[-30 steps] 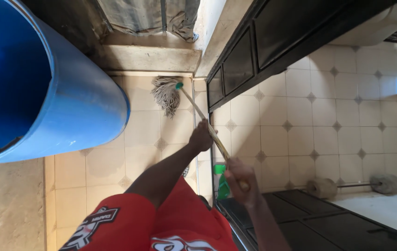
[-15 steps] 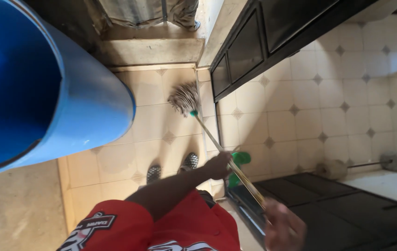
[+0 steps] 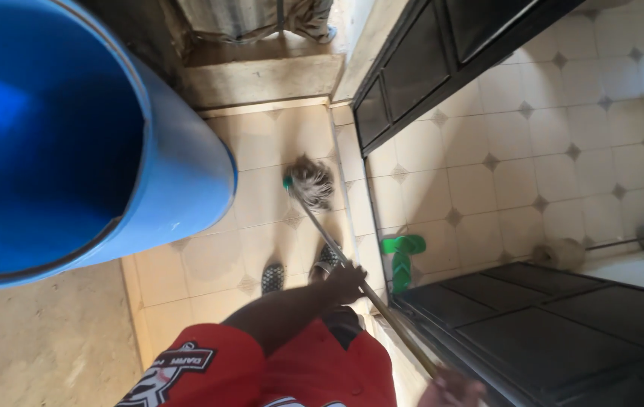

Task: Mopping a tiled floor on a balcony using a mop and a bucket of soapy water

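We hold a string mop (image 3: 313, 183) slanted across the tiled floor.

Its head is a bundle of grey, frayed strands with a small green collar where it meets the handle, and it rests on the pale tiles just beside the base of the dark door frame. The thin wooden handle runs from the head diagonally down to the right. Our left hand (image 3: 346, 282) grips it mid-shaft, and our right hand (image 3: 451, 390) holds the upper end at the bottom edge.
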